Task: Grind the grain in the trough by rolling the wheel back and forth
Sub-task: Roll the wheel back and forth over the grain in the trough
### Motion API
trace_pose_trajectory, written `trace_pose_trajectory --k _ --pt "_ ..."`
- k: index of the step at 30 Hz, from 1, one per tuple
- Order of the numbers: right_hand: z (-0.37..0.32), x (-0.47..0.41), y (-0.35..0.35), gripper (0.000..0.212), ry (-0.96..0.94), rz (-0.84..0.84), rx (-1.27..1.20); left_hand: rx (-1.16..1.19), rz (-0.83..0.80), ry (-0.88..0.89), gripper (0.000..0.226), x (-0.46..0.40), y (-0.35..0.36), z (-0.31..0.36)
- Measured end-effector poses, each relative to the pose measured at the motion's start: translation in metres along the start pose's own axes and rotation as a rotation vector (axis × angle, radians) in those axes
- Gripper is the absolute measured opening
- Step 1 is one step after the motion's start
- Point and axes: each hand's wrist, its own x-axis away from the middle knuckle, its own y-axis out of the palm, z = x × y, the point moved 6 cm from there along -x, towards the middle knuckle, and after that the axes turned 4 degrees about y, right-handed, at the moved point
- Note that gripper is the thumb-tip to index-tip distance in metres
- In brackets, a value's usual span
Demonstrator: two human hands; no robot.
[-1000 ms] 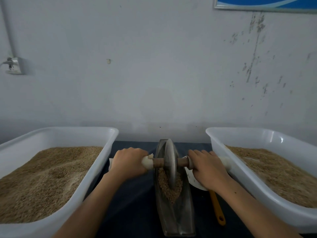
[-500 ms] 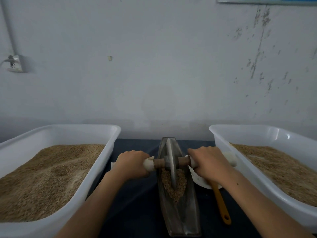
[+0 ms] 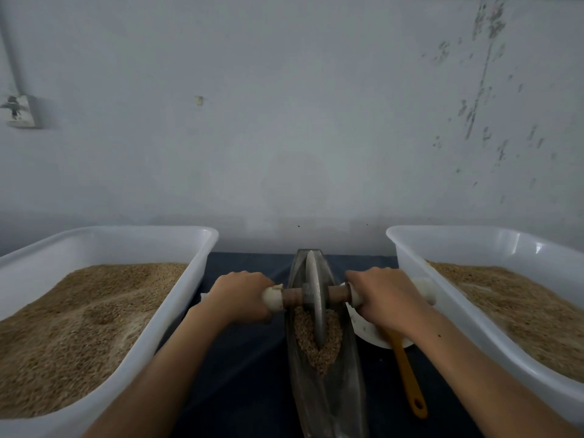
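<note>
In the narrow trough (image 3: 328, 390) the grain (image 3: 319, 346) lies heaped around the wheel (image 3: 313, 295), which has rolled slightly farther away, left hand (image 3: 241, 295) and right hand (image 3: 387, 297) both clenched on its axle handles, so grinding continues.

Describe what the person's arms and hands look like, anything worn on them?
Both forearms are bare as far as the frame shows, no sleeves in view. The left hand and right hand wear no gloves; no rings, watch or bracelets are visible.
</note>
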Motion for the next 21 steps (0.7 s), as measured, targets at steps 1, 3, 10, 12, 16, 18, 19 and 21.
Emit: trace_pose_trajectory --k 1,3,10,12,16,18,19,21 --pt "0.001 0.0 0.0 0.02 0.002 -0.018 -0.001 0.004 -0.019 0.0 0.027 -0.001 0.0 0.0" --pt "0.003 0.0 -0.002 0.023 0.01 -0.067 -0.021 0.011 -0.038 -0.007 0.027 -0.001 0.002 -0.001" --pt "-0.001 0.003 -0.009 0.019 0.01 -0.093 -0.006 0.088 -0.106 -0.017 0.022 0.0 0.012 -0.007" --pt "-0.003 0.004 -0.009 0.02 0.017 -0.089 -0.004 0.085 -0.101 -0.018 0.023 -0.001 0.013 -0.007" --pt "-0.005 0.002 -0.008 0.019 0.022 -0.112 0.0 0.065 -0.062 -0.024 0.021 -0.002 0.011 -0.007" --pt "-0.002 0.002 -0.007 0.021 0.038 -0.11 -0.022 0.004 0.014 -0.022 0.02 -0.002 0.006 -0.004" --pt "-0.001 0.003 -0.007 0.022 0.043 -0.082 -0.038 -0.032 0.068 -0.013 0.02 -0.001 0.003 -0.002" --pt "0.0 0.006 -0.005 0.022 0.048 0.004 -0.055 -0.115 0.202 -0.001 0.015 -0.001 -0.003 0.003"
